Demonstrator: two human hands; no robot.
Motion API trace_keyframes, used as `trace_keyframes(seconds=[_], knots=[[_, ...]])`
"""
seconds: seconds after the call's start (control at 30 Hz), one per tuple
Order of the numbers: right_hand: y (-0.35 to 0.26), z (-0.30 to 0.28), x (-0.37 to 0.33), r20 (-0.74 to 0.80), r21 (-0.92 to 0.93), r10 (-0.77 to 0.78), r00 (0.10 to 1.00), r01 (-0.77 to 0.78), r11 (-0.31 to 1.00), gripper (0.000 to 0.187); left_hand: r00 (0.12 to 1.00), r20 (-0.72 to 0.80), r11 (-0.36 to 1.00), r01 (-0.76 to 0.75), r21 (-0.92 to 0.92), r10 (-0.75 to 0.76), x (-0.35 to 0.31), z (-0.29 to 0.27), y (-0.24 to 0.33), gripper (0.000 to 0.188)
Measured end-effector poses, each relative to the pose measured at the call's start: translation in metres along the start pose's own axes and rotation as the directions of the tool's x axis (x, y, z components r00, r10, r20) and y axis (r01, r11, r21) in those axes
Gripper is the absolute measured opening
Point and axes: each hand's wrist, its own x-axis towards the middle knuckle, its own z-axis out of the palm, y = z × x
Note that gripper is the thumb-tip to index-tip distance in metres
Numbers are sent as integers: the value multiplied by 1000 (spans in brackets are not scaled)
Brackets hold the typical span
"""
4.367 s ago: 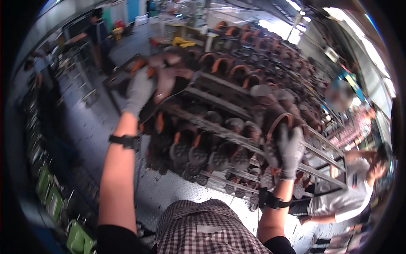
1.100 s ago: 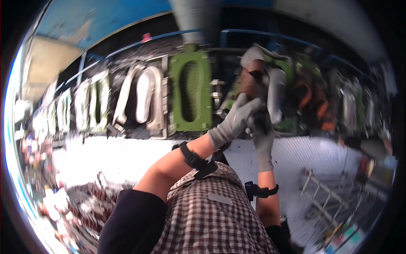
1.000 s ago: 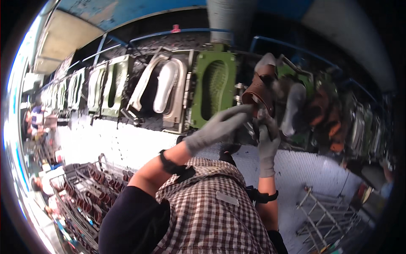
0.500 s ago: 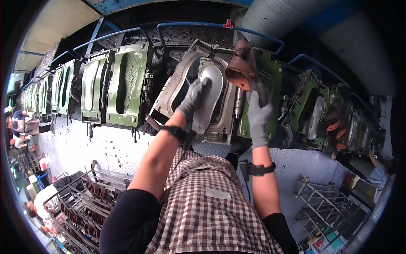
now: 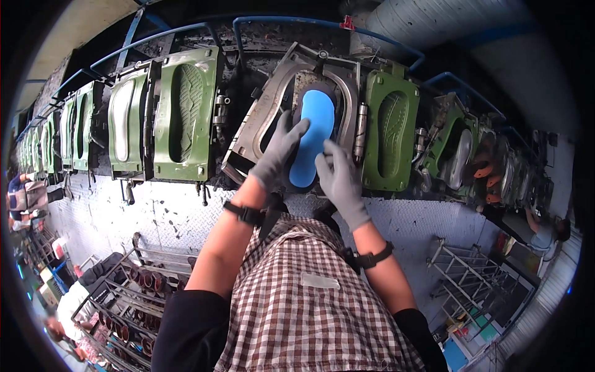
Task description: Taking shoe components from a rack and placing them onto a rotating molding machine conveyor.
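Observation:
A shoe upper with a bright blue underside (image 5: 313,136) and a dark rim lies sole-up over the middle of an opened metal mould (image 5: 263,118); the silvery foot form is hidden beneath it. My left hand (image 5: 279,155), in a grey glove, grips its left edge, thumb by the blue face. At the lower right edge is my right hand (image 5: 343,186), also gloved, its fingers partly bent and apart. Right of the metal frame stands a green mould half (image 5: 375,136) with a patterned sole hollow.
More green moulds (image 5: 162,118) line up to the left, others (image 5: 443,155) to the right, with brown sandals (image 5: 486,170) among them. Blue rails (image 5: 297,20) run behind. Nearer are a shoe rack (image 5: 133,297) at left and a metal frame rack (image 5: 465,273) at right. Other people work at both sides.
The brown shoe upper from my right hand now sits over the silvery form, blue underside up. My right hand has come left and down to its edge.

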Motion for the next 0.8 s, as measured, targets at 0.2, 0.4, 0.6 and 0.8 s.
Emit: trace_keyframes(seconds=[0.2, 0.4, 0.6, 0.8], knots=[[21, 28, 25, 36, 109, 391, 920, -392, 913, 56, 919, 298, 958, -204, -204, 259, 17, 9, 15, 94], [25, 27, 37, -11, 416, 489, 872, -441, 795, 26, 932, 291, 974, -180, -141, 214, 31, 23, 18, 97], [32, 1, 81, -251, -129, 86, 964, -121, 984, 38, 945, -4, 943, -327, -53, 328, 64, 57, 15, 98], [55, -58, 51, -97, -5, 106, 990, -107, 994, 55, 971, 32, 946, -239, 217, 237, 14, 47, -7, 70]])
